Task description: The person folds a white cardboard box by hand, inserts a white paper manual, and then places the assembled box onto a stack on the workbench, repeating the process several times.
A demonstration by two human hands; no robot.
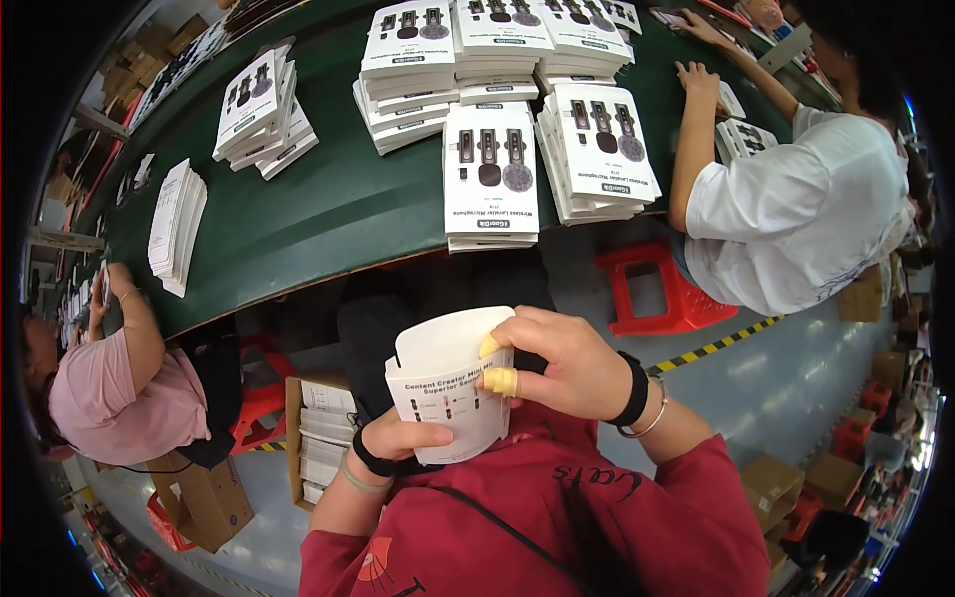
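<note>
Over my lap I hold a white printed carton (448, 408), its top flap standing up and bowed. Whether it is one carton or several flat ones together I cannot tell. My left hand (406, 436) grips its lower left side, thumb lying across the printed face. My right hand (552, 363) pinches the upper right edge, with yellow covers on the thumb and a finger. Beyond my hands, at the table's near edge, stands a stack of white microphone boxes (490, 189), with another stack (602, 144) right beside it.
More boxes are piled on the green table (298, 229), with flat cartons (177, 224) at its left. A cardboard box (295, 438) of cartons sits low at my left. Co-workers in pink (129, 398) and white (796, 199) sit either side. A red stool (657, 289) is at right.
</note>
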